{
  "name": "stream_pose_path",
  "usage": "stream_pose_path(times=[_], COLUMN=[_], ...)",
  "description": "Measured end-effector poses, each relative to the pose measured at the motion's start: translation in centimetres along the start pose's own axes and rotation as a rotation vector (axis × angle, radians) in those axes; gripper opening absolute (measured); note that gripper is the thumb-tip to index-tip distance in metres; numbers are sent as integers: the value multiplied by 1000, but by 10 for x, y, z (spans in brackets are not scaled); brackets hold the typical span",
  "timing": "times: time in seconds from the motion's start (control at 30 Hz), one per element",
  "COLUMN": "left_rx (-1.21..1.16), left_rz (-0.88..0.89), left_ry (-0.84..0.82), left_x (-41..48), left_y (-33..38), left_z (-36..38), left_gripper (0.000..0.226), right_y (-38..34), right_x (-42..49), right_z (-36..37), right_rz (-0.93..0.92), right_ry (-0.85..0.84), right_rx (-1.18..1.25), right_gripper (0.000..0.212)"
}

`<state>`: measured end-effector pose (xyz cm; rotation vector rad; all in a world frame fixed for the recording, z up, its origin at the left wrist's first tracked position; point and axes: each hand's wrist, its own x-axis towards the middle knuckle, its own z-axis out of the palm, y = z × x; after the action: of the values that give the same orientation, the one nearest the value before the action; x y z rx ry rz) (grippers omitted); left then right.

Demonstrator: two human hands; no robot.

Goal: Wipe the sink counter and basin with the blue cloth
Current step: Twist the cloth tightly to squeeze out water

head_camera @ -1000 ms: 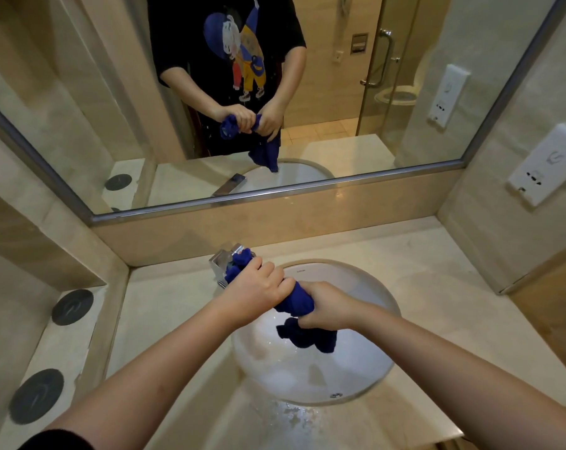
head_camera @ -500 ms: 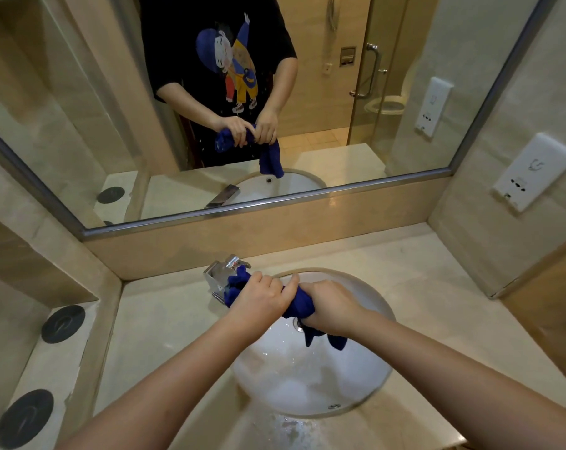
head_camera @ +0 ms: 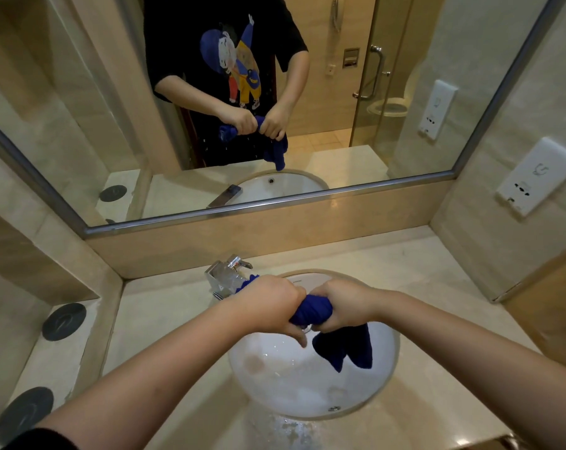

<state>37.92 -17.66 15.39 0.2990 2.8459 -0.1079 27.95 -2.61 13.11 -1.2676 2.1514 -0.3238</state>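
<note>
Gripping blue cloth (head_camera: 311, 309), both hands (head_camera: 268, 303) (head_camera: 346, 302) fisted.

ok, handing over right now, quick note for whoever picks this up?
Left hand: grips one end of the cloth, beside the tap.
Right hand: grips the other end; the loose tail hangs over the basin.
The cloth is twisted tight between both hands, which looks like wringing.
Done: the cloth looks wetted; water lies on the counter at the front edge.
Left: finish wringing, then wipe the counter and basin.
</note>
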Motion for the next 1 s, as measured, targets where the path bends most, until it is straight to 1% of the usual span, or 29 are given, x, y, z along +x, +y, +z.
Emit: stream_pose_path(times=[0.07, 0.13, 0.23, 0.3, 0.4, 0.43, 0.47, 0.53, 0.6, 0.63, 0.73, 0.77, 0.83, 0.87, 0.93, 0.97, 1.0], left_rx=[-69, -127, -289, -466, -783, -887, -1002, -1274, -1520, -1618, -1818, -1821, -1701, -1586, -1279, -1144, -1042], left_rz=[12, 8, -44, -102, -219, -257, -297, -392, -474, -511, -574, -570, -559, -548, -495, -451, -417], left_ry=[50, 77, 95, 136, 217, 241, 259, 279, 254, 212, 11, -36, -68, -40, 67, 121, 162], left_x=[-3, -3, 0, 2, 5, 7, 8, 8, 6, 4, -2, -3, -3, -2, 0, -1, -2], left_y=[-1, -4, -5, -3, 0, 3, 7, 18, 30, 34, 37, 35, 32, 29, 21, 16, 12], left_z=[-4, -4, 3, 10, 23, 27, 29, 31, 31, 32, 38, 39, 37, 37, 38, 40, 42], left_gripper=[61, 59, 56, 61, 74, 75, 75, 73, 63, 59, 58, 58, 58, 59, 62, 66, 68], right_y=[3, 4, 2, -2, 1, 1, 2, 6, 10, 12, 18, 18, 17, 17, 14, 11, 8], right_x=[1, 1, 1, 0, 3, 3, 4, 8, 11, 12, 14, 15, 15, 16, 12, 10, 7], right_z=[-4, -6, -6, -4, 1, 2, 3, 5, 13, 17, 32, 35, 36, 35, 27, 24, 21], right_rz=[1, 21, 13, -43, -105, -117, -112, -120, -139, -152, -179, -173, -140, -127, -118, -143, -158], right_ry=[-11, -6, 59, 162, 398, 450, 477, 531, 594, 612, 633, 617, 557, 513, 409, 385, 357], right_rx=[-25, -81, -198, -347, -538, -592, -609, -620, -642, -643, -644, -640, -617, -597, -531, -492, -437], right_gripper=[22, 23, 12, 12, 25, 30, 33, 30, 26, 25, 23, 22, 24, 26, 26, 25, 28])
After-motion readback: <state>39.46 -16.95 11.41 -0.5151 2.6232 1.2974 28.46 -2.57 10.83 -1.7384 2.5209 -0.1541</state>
